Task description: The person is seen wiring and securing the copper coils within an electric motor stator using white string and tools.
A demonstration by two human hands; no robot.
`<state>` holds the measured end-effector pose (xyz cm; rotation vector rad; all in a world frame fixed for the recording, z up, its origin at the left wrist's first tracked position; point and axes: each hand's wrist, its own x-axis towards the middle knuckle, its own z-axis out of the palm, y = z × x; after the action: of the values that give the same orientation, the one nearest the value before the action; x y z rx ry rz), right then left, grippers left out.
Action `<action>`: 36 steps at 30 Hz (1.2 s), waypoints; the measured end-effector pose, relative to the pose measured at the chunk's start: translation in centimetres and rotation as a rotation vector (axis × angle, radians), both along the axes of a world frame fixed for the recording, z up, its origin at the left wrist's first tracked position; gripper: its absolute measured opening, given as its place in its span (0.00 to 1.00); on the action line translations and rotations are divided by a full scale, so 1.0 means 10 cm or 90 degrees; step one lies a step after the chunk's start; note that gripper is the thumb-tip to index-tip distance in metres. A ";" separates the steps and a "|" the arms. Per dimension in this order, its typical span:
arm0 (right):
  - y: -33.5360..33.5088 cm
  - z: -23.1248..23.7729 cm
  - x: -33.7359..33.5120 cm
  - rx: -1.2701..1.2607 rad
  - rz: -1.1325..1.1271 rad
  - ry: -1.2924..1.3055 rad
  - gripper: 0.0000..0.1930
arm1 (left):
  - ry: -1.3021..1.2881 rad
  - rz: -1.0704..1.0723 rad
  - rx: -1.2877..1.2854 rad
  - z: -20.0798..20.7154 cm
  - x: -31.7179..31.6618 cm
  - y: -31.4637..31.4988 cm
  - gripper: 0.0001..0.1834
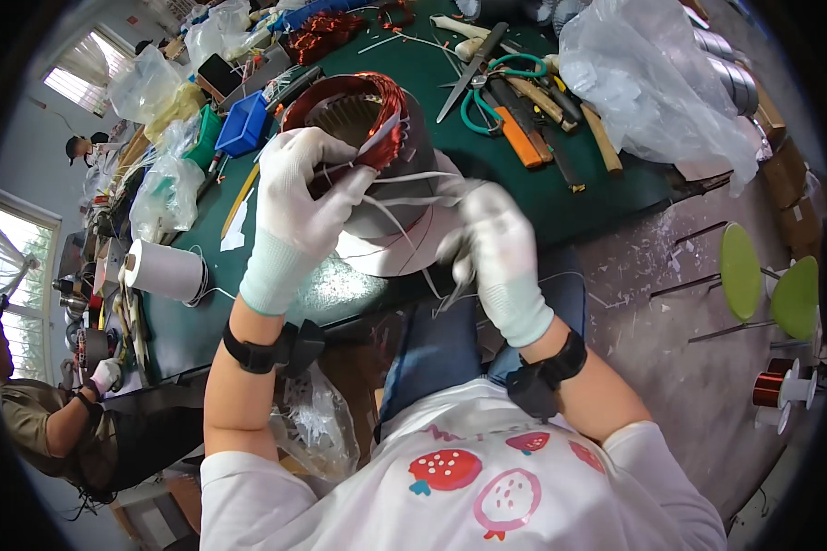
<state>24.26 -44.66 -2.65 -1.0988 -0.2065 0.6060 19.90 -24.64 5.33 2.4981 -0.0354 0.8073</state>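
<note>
A motor stator [418, 119] with a thick bundle of copper winding [390, 101] round its rim lies on the green table, tilted toward me. My left hand [308, 188], in a white glove, is closed at the winding's near edge, thumb and fingers pinching it. White lacing cord [404, 200] runs from that edge to the right. My right hand [501, 243], gloved too and smeared by motion, is closed round the cord. Loose cord ends hang below it, and a thin dark tip shows there that I cannot make out. Under the stator is a white round pad [386, 257].
Scissors [478, 87] with green handles, an orange-handled knife [519, 138] and several wooden-handled tools lie at the back right. A white cord spool [165, 271] and a blue bin [242, 126] stand left. Plastic bags [652, 83] crowd the edges. Another person [55, 427] works far left.
</note>
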 end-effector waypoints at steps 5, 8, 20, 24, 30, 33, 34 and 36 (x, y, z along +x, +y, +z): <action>-0.56 0.18 -0.23 0.116 0.403 0.132 0.18 | 0.025 0.008 0.029 -0.01 -0.04 0.04 0.09; -0.67 0.27 0.37 0.035 0.101 -0.269 0.23 | 0.036 0.017 0.025 -0.02 -0.05 0.00 0.08; -2.20 -0.55 0.57 0.284 -0.025 0.070 0.12 | 0.043 -0.066 -0.005 -0.04 0.07 0.17 0.07; -2.10 -0.43 0.48 -0.219 -0.291 0.005 0.17 | -0.039 -0.070 -0.042 -0.08 0.09 0.16 0.13; -1.19 0.31 0.27 -0.318 -0.089 -0.122 0.18 | -0.076 -0.109 0.167 -0.10 0.08 0.26 0.24; -0.64 0.61 0.23 -0.158 0.262 0.032 0.16 | -0.052 -0.086 0.159 -0.10 0.07 0.25 0.25; -0.46 0.67 0.19 -0.067 0.305 0.099 0.16 | -0.057 -0.103 0.164 -0.09 0.09 0.25 0.23; -0.21 0.68 0.18 -0.058 0.393 0.059 0.16 | -0.023 -0.142 0.126 0.01 0.09 0.26 0.23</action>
<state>26.02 -46.79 4.14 -1.0902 -0.4486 1.2232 20.84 -22.01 5.41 2.6013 -0.4179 0.7879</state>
